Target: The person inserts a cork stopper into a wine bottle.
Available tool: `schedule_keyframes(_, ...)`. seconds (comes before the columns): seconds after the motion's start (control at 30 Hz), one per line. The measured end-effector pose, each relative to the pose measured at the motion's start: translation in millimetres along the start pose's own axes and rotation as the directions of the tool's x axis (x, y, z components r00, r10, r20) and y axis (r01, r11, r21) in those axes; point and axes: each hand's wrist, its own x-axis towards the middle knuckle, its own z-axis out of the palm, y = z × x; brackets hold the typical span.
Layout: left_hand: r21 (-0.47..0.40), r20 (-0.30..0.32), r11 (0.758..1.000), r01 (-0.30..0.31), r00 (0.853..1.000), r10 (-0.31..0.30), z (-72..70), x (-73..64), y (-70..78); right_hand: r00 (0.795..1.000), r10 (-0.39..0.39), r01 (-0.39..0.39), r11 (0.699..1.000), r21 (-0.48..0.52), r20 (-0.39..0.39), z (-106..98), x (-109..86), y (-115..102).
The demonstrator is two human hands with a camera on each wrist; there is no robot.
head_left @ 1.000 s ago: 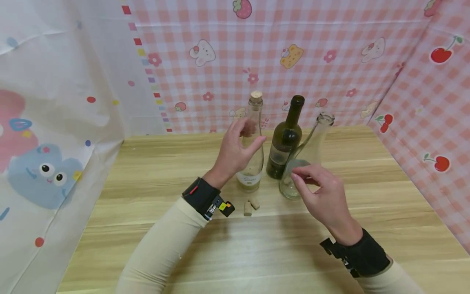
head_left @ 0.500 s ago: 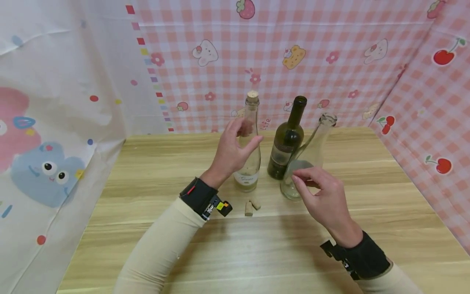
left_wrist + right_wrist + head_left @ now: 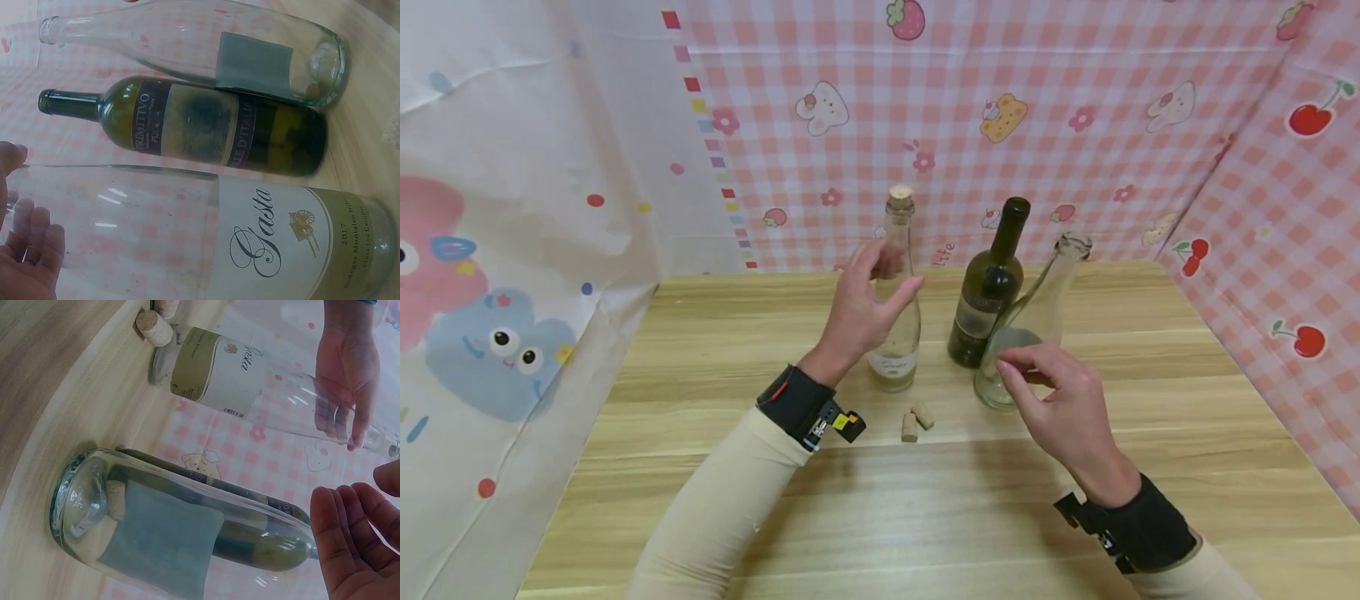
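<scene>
My left hand [image 3: 865,304] is curled round the upper body of a clear wine bottle [image 3: 895,367] with a white label. The bottle stands upright on the table, and a cork [image 3: 900,197] sits in its mouth. In the left wrist view my fingers [image 3: 39,234] show behind its glass. To the right, my right hand [image 3: 1063,408] hovers before an uncorked clear bottle [image 3: 996,387], fingers loosely bent, nothing between thumb and fingertips. A cork [image 3: 116,500] shows through that bottle's glass near its base in the right wrist view. Between the two clear bottles stands a dark green wine bottle [image 3: 985,304].
Two loose corks [image 3: 909,427] lie close together on the wooden table [image 3: 895,517], in front of the left bottle. A pink checked cloth [image 3: 955,108] hangs behind the table, and printed sheets close off both sides.
The left hand has slid the corked clear bottle leftward, away from the dark green bottle. My right hand has stayed almost still, and the other two bottles have kept their places.
</scene>
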Motion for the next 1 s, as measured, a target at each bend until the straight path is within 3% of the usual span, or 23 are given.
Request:
schedule_keyframes(0.37,-0.004,-0.006,1.0,-0.007,1.0,0.007,-6.8,-0.9,-1.5,1.0,0.009,-0.009,1.0,0.022,0.014,3.1,-1.7,-0.1)
schedule_keyframes(1.0,0.011,-0.03,0.999,0.048,0.998,-0.047,-28.8,-7.0,-10.2,1.0,0.009,-0.009,1.0,0.013,0.016,7.0,-1.0,0.9)
